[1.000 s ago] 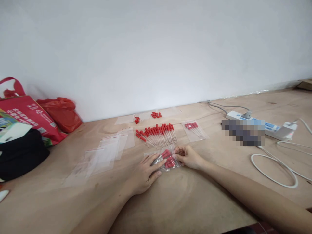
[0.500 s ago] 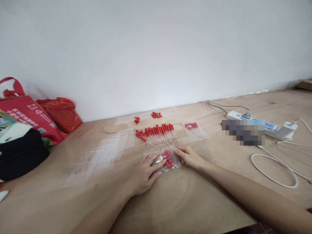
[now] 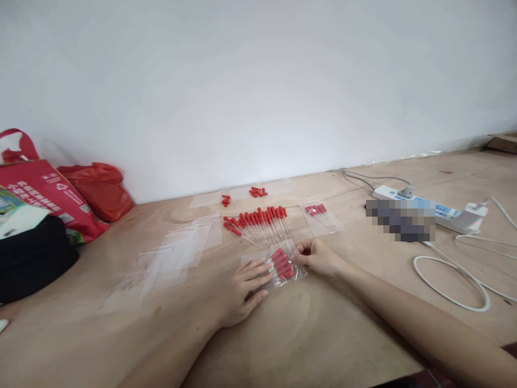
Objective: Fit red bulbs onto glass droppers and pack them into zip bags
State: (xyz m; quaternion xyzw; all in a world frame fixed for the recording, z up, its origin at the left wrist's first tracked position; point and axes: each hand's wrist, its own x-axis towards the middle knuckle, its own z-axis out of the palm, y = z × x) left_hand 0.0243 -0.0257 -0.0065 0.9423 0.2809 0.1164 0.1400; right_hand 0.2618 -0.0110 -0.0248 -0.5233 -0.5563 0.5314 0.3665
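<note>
A clear zip bag (image 3: 301,272) holding several red-bulbed droppers (image 3: 283,264) lies on the wooden table. My right hand (image 3: 317,257) pinches the bag's right edge between thumb and fingers. Over the bag's left part rests my left hand (image 3: 247,288), flat with fingers stretched out, hiding the droppers' stems. Just beyond the hands, a row of loose droppers (image 3: 262,218) with red bulbs and thin clear stems is spread side by side. To their right is another bag of droppers (image 3: 322,216).
Flat clear bags (image 3: 173,256) overlap at left. Small piles of red bulbs (image 3: 257,192) lie near the wall. A power strip (image 3: 436,209) with white cables (image 3: 448,300) is at right. A red shopping bag (image 3: 48,199) and a black cloth item (image 3: 36,258) stand at far left.
My right hand and the bag have shifted slightly right. My left fingers now cover less of the red bulbs, so more of them shows.
</note>
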